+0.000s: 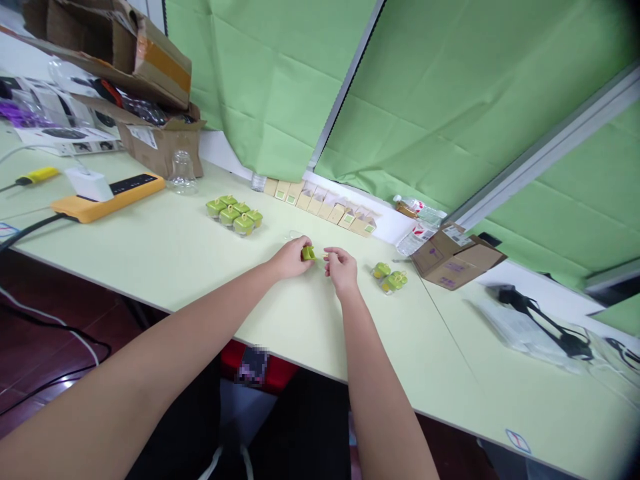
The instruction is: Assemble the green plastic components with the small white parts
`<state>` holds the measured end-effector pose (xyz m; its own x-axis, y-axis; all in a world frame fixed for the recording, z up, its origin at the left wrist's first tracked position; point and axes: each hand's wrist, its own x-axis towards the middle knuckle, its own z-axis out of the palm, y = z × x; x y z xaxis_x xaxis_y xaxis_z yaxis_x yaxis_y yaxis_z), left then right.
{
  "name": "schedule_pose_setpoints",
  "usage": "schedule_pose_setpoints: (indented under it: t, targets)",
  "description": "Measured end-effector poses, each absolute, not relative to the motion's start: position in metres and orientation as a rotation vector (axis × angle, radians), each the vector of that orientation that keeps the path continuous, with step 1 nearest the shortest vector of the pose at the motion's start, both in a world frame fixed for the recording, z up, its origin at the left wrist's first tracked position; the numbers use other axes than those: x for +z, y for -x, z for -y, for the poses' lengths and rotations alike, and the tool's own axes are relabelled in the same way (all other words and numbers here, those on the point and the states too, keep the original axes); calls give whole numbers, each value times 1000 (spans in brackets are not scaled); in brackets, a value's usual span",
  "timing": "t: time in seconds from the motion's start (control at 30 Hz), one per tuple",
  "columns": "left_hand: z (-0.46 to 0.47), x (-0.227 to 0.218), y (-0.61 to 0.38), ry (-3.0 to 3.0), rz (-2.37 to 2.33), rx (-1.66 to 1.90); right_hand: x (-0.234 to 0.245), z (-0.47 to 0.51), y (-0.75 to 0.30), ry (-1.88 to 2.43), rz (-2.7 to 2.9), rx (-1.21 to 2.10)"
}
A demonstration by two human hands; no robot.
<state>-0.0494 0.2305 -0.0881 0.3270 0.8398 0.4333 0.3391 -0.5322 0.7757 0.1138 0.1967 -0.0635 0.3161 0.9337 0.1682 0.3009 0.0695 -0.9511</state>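
Observation:
My left hand (293, 257) is closed round a small green plastic lid (309, 253), with its hollow side turned to the right. A hand's width away, my right hand (342, 270) pinches a thin, pale yellow stick-like piece (324, 255) pointing toward the lid. Behind my left hand a clear plastic piece (294, 235) lies on the table, partly hidden. Several small clear containers with green lids (234, 215) stand in a block to the left. A smaller cluster of green-lidded containers (389, 277) sits to the right of my right hand.
Small cardboard boxes (320, 203) line the table's back edge. An orange power strip (110, 198), a clear jar (183, 175) and open cartons (163, 143) occupy the left. Plastic bottles (417, 227), a carton (455, 257) and a black cable (545, 320) lie right.

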Motion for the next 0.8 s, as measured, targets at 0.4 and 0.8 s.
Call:
schedule_pose_setpoints:
  t: [0.4, 0.8]
  targets:
    - [-232, -91, 49, -2029, -1006, 1134, -70, -197, -117, 1538, 1412, 532]
    - [-231, -89, 49, -2016, -1006, 1115, -58, -189, -111, 1536, 1329, 637]
